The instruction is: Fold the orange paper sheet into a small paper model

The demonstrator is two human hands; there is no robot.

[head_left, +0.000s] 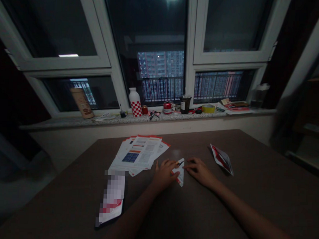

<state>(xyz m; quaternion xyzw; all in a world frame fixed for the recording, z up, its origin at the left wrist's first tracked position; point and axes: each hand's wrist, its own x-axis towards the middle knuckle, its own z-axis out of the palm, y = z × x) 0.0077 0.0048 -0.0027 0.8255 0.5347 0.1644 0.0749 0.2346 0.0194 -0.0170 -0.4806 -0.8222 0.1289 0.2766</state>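
Observation:
A small folded paper [181, 177], white with orange-red printing, lies on the brown table as a narrow triangle with its long edge toward the right. My left hand [164, 175] holds it down from the left, with thumb and fingertips on the paper and part of it hidden beneath them. To its right, my right hand [201, 171] rests low over the table with fingers apart, fingertips at the paper's right edge. Whether those fingertips touch the edge is hard to tell. Further right stands a folded red-and-white paper piece [222, 160], partly opened.
Printed sheets [140, 154] are fanned out at the back left of the table [240, 211]. Nearer me on the left lies a phone [112, 200], its screen blurred. Along the windowsill [109, 121] stand a checkered bottle [135, 102], a tan tumbler [81, 102], a dark cup [185, 104] and yellow tape [208, 108].

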